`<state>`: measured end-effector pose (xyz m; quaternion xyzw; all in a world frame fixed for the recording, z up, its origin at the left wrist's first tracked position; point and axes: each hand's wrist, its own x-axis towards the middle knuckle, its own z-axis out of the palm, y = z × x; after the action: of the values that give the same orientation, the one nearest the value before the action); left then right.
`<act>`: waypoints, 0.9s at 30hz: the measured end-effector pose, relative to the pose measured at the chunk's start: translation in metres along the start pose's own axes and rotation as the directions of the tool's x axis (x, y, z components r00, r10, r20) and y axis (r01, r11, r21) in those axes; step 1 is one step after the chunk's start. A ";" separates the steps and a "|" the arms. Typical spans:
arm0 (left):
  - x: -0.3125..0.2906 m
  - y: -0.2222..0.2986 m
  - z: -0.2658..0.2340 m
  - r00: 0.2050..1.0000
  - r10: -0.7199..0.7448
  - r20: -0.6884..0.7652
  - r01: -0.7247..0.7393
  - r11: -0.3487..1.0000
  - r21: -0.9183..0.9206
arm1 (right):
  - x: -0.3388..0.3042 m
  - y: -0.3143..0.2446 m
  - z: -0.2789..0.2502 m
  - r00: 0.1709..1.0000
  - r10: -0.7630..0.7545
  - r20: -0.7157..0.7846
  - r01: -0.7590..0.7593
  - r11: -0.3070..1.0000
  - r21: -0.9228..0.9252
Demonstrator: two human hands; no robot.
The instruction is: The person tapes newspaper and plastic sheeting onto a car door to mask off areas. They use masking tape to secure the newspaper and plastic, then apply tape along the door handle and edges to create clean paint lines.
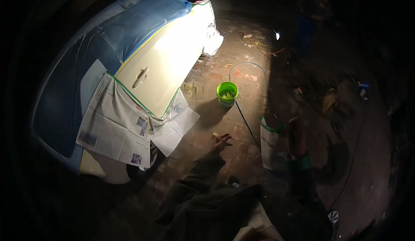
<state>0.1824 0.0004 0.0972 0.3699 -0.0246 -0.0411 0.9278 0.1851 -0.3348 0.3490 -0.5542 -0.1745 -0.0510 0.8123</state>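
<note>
My left hand [221, 144] reaches forward over the brick ground, with its fingers apart and apparently nothing in them. In shadow to its right, my right hand [297, 138] is beside a sheet of newspaper [271, 151] with green tape along its top edge. The sheet hangs from that hand's side, though the fingers themselves are dark. To the left stands a car with a cream door [156, 85], brightly lit, and a door handle [140, 77]. Newspaper [114, 128] fixed with green tape covers its lower part; blue sheeting [138, 18] covers the windows and roof.
A lime-green bucket [227, 94] stands ahead on the bricks, with a dark hose [246, 122] curving past it. Farther off lie cords [259, 44] and a small light [277, 35]. Another person [309, 18] stands in the dark at the far right. A wheel [151, 156] shows below the newspaper.
</note>
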 end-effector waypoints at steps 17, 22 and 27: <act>-0.017 0.070 0.166 0.994 0.021 0.103 -0.048 0.963 0.264 | 0.002 -0.052 0.096 0.988 0.052 0.146 0.022 0.884 -0.468; -0.019 0.073 0.164 0.993 -0.014 0.117 -0.032 0.922 0.387 | 0.003 -0.053 0.092 0.974 -0.001 0.228 0.134 0.810 -0.571; -0.015 0.083 0.174 0.946 0.159 0.282 -0.279 0.845 0.457 | 0.004 -0.052 0.090 0.945 -0.094 0.313 0.293 0.672 -0.681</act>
<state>0.1589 -0.0575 0.2799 0.5804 -0.1855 0.0300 0.7924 0.1538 -0.2717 0.4248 -0.8072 -0.3003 -0.1307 0.4911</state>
